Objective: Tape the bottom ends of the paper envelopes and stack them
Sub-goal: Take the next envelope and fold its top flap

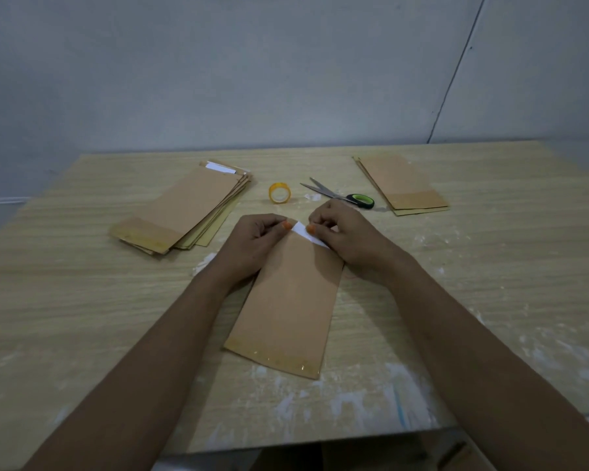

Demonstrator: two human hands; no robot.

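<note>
Pale wood-grain table (82,317) fills my view, smeared with white marks along its near edge, a grey wall behind it. Nearest me lies one brown envelope (293,300), lengthwise away from me, its near end covered by a glossy band of tape. At its far end my left hand (252,243) and right hand (347,236) meet, fingers curled, thumb and fingertips of each pinching the white strip (308,234) along the envelope's far edge (nails orange). Beyond my hands stands a yellowish tape roll (280,193), with green-handled scissors (340,195) lying just right of it. Towards the far left corner sits a fanned stack of envelopes (184,209); towards the far right, a smaller pile (405,185).
</note>
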